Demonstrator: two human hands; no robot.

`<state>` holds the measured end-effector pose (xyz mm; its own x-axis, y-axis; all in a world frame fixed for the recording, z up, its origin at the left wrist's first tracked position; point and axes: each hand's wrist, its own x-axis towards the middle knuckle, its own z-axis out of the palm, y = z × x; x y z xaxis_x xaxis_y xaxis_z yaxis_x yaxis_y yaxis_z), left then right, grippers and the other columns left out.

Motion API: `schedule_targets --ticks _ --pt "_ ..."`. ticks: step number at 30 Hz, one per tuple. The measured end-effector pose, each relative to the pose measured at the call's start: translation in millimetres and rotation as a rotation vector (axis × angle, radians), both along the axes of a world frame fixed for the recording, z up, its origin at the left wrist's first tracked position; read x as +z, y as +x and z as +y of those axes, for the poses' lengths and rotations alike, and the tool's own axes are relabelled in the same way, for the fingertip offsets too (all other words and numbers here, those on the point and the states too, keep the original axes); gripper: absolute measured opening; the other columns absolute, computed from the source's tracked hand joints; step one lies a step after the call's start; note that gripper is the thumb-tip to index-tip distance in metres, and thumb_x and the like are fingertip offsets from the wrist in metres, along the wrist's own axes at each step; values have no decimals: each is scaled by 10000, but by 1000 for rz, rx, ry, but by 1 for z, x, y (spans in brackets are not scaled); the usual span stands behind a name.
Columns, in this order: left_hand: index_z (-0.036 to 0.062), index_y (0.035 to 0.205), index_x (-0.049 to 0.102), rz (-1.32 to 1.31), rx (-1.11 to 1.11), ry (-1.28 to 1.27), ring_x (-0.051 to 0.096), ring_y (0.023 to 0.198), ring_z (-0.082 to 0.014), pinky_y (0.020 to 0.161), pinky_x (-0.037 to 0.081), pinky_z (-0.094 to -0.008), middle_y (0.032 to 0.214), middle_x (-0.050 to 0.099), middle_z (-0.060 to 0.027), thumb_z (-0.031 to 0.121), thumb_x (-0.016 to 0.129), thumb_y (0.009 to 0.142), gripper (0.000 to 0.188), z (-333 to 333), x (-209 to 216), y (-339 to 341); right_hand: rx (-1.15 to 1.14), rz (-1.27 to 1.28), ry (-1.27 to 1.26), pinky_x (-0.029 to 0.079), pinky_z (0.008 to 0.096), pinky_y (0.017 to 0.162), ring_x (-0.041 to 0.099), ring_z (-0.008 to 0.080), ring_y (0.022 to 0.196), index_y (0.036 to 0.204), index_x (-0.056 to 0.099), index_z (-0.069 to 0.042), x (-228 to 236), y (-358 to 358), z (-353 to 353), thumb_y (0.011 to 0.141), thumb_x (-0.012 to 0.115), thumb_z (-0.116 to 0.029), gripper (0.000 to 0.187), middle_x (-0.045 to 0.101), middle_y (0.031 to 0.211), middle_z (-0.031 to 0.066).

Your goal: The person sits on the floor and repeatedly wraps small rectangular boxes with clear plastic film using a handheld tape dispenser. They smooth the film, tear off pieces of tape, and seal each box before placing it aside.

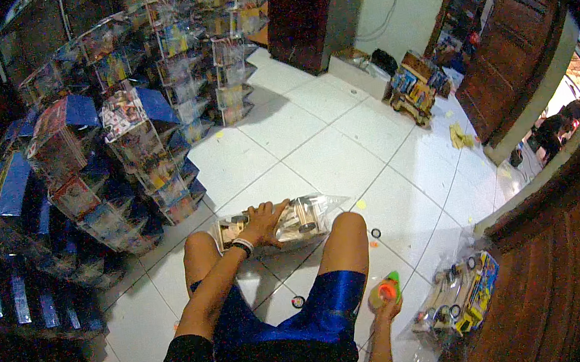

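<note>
At the knees (349, 230), left fingers (262, 211) spread on bagged wheeled toy (305, 215); right fingers (393, 303) clutching orange-green object (388, 289); box labels (123, 113) unreadable

A clear plastic bag (293, 233) containing beige, dark-wheeled toy parts (303, 212) lies crosswise at 12 o'clock; a green-and-orange rounded object (389, 288) is held at 2 o'clock.

You have two hands (264, 221), two knees (202, 249), one bag (306, 215) between them, one green-and-orange item (387, 291), two small black discs (298, 301).
</note>
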<state>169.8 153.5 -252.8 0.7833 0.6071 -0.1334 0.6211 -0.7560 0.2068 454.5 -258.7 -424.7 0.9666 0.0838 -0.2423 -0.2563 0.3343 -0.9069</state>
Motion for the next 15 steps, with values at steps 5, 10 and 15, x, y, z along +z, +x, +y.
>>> schedule_targets --ticks 5,10,15 --pt "208 1659 190 -154 190 -128 487 1265 -387 952 337 -566 1330 517 -208 643 963 437 1509 7 4 -20 -50 -351 -687 519 477 1005 629 358 1146 1330 595 -11 -60 3 -14 796 744 -137 568 654 1250 178" --pt "9 1641 94 -838 262 -51 441 1338 -453 1088 365 -556 1455 436 -292 609 978 495 1566 -21 42 -54 -66 -571 -718 318 473 1191 464 367 1376 1452 473 14 98 -10 54 840 725 -112 675 533 1453 197" --pt "-36 1618 110 -964 319 -51 314 1476 -457 1189 295 -547 1596 271 -313 555 978 555 1494 -132 124 -63 513 -1036 -532 299 423 1193 426 315 1420 1481 460 23 269 -121 164 1065 507 -242 496 487 1507 180"
